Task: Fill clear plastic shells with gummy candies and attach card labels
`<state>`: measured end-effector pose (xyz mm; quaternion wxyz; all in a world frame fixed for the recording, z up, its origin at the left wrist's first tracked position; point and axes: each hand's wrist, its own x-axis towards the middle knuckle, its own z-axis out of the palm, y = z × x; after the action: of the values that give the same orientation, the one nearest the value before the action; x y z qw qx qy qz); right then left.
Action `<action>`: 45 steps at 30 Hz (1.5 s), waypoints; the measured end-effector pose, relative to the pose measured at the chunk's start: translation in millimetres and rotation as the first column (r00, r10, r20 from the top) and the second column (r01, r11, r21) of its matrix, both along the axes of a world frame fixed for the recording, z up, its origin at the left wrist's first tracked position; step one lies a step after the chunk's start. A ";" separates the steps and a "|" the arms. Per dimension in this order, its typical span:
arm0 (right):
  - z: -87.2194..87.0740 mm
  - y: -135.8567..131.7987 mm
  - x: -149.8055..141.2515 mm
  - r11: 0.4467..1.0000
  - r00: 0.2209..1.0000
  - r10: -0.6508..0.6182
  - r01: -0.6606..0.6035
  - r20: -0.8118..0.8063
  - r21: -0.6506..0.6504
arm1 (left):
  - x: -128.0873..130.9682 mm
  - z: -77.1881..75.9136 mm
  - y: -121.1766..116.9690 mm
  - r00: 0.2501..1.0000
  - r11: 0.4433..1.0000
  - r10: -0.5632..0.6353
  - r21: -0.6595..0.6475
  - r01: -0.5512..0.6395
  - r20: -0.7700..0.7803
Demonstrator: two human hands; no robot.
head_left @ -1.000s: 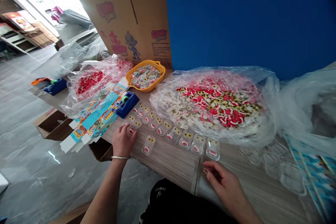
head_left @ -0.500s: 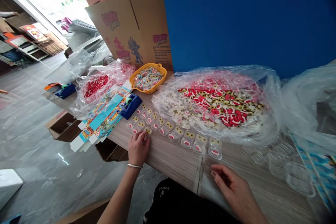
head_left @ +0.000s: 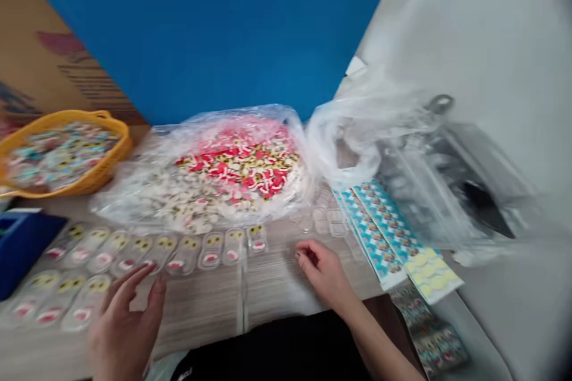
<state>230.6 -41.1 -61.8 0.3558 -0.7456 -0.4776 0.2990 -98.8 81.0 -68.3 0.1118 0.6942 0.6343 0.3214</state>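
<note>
My left hand [head_left: 127, 315] hovers over the near left of the table, its thumb and fingers spread and holding nothing. Close to its fingertips are clear plastic blister trays [head_left: 183, 256], each with yellow-ringed eye candies and a red-and-white mouth candy. A second, shorter group of filled trays [head_left: 56, 300] lies left of that hand. My right hand [head_left: 324, 271] is loosely curled, thumb tip near the index finger, with nothing visible in it. It is above the table, right of the tray row and just nearer than several empty clear trays [head_left: 328, 220].
Behind the trays lies a large clear bag [head_left: 232, 172] of loose candies. A yellow basket [head_left: 109, 169] of wrapped pieces and a blue tape dispenser [head_left: 29, 250] stand left. Printed blue card sheets [head_left: 379, 232] and plastic bags [head_left: 429, 178] are at right, by the wall.
The view has swung right and closer. My left hand has left the far-left trays and spread its fingers. My right hand stays curled, now nearer the empty trays.
</note>
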 end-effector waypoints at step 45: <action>-12.9 246.0 38.1 0.983 0.861 0.156 -0.183 0.484 0.008 | 206.1 5.4 59.1 0.240 0.698 0.452 -0.508 0.505 0.859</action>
<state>268.7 204.8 -74.7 0.2179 -0.7419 -0.6224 0.1213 107.3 140.2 -62.9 0.7430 0.2464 0.4772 0.3993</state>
